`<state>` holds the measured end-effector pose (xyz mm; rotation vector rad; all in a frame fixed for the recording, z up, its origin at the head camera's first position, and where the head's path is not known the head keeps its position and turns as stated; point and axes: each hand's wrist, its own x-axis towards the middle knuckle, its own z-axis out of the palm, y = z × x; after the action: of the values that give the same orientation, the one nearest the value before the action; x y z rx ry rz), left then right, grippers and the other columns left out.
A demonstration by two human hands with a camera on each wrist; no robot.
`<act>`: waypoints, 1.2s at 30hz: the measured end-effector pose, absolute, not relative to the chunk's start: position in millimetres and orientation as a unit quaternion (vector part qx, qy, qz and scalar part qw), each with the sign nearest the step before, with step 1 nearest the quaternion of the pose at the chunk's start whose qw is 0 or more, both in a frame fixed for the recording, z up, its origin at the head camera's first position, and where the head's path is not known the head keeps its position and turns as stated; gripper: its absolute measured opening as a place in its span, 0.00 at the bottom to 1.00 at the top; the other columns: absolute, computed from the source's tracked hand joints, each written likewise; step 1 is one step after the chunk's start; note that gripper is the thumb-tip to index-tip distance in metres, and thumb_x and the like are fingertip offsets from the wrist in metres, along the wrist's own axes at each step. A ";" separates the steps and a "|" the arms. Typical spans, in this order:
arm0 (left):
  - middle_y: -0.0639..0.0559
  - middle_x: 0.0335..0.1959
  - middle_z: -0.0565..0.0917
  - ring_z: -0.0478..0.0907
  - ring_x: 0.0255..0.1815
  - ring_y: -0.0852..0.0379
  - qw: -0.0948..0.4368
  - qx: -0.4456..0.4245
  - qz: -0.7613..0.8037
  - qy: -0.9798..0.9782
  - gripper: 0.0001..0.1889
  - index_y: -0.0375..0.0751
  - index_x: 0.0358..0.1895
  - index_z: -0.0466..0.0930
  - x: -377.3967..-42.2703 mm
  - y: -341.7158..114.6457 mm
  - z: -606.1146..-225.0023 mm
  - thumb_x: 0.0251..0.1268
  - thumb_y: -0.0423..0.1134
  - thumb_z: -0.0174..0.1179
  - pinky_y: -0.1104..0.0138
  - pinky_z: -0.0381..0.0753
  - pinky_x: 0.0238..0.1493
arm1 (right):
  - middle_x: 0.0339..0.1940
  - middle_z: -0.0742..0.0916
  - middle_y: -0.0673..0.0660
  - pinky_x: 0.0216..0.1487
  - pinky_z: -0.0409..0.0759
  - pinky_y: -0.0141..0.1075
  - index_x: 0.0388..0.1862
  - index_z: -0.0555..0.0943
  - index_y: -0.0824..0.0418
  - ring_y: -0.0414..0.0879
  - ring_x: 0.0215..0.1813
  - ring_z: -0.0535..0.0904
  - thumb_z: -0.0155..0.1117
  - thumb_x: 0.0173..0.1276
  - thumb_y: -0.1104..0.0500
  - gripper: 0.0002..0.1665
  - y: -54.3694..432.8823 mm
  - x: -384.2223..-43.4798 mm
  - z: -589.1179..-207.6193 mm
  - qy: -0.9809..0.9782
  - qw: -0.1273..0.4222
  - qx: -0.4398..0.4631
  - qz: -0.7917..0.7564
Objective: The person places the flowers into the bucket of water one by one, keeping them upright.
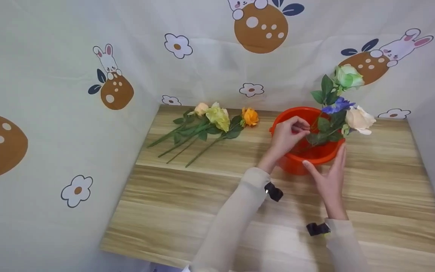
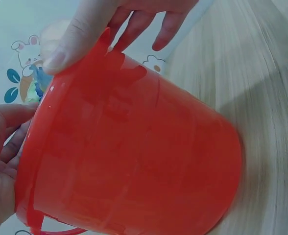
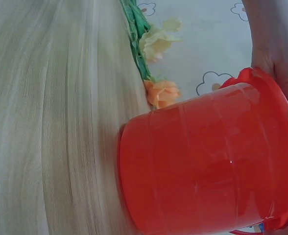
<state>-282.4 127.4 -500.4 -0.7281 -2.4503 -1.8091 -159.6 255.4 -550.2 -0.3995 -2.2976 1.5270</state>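
Observation:
A red bucket (image 1: pixel 295 166) stands on the wooden table with flowers leaning out over its right side: a pale green rose (image 1: pixel 349 77), a blue flower (image 1: pixel 338 105) and a cream rose (image 1: pixel 360 119). Over the bucket's mouth, my left hand (image 1: pixel 287 136) pinches a thin flower stem beside the leaves; its fingertips are partly hidden. My right hand (image 1: pixel 332 177) rests against the bucket's near right side, thumb on the rim and fingers fairly straight. From the left wrist view, the right thumb (image 2: pixel 65 51) touches the rim.
Left of the bucket, several flowers lie on the table (image 1: pixel 202 204): a peach one (image 1: pixel 201 109), a yellow one (image 1: pixel 218 118) and an orange one (image 1: pixel 250 116), stems toward the front left. A printed cloth (image 1: pixel 210 71) hangs behind the table and along its left side.

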 end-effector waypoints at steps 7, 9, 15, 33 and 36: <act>0.29 0.45 0.83 0.83 0.37 0.64 -0.024 -0.199 -0.749 -0.631 0.12 0.24 0.49 0.78 -291.1 109.6 -503.7 0.63 0.25 0.63 0.64 0.88 0.47 | 0.85 0.44 0.46 0.84 0.43 0.51 0.83 0.36 0.46 0.45 0.85 0.40 0.75 0.60 0.48 0.68 253.6 -162.0 -550.5 -0.809 0.163 -0.147 0.545; 0.29 0.46 0.83 0.84 0.39 0.63 -0.028 -0.182 -0.760 -0.624 0.13 0.24 0.50 0.78 -292.6 102.2 -505.6 0.63 0.25 0.63 0.63 0.88 0.48 | 0.85 0.43 0.46 0.84 0.43 0.51 0.83 0.36 0.45 0.45 0.85 0.40 0.75 0.60 0.47 0.68 253.2 -161.4 -550.7 -0.808 0.159 -0.148 0.547; 0.35 0.46 0.84 0.83 0.39 0.62 -0.025 -0.140 -0.759 -0.635 0.13 0.25 0.50 0.78 -299.2 73.6 -513.7 0.64 0.26 0.64 0.62 0.88 0.48 | 0.85 0.44 0.46 0.84 0.43 0.51 0.83 0.36 0.45 0.45 0.85 0.40 0.76 0.60 0.48 0.68 254.1 -162.3 -551.0 -0.807 0.165 -0.146 0.548; 0.26 0.49 0.81 0.81 0.53 0.38 0.045 -0.058 -0.712 -0.698 0.15 0.23 0.52 0.77 -314.2 -22.7 -559.6 0.64 0.25 0.63 0.66 0.84 0.54 | 0.85 0.45 0.50 0.84 0.43 0.51 0.83 0.38 0.50 0.47 0.85 0.40 0.77 0.59 0.48 0.69 255.8 -158.3 -551.5 -0.813 0.184 -0.140 0.535; 0.29 0.49 0.83 0.82 0.53 0.41 0.049 -0.037 -0.700 -0.712 0.13 0.25 0.51 0.79 -315.0 -38.1 -566.2 0.64 0.25 0.63 0.63 0.84 0.54 | 0.85 0.44 0.49 0.84 0.43 0.52 0.83 0.37 0.49 0.47 0.85 0.39 0.77 0.58 0.46 0.69 255.1 -158.5 -551.7 -0.813 0.178 -0.144 0.536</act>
<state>-315.0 -38.1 -566.2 -0.1136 -2.1688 -2.1319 -158.5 255.1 -551.7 -0.4085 -2.2993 1.5152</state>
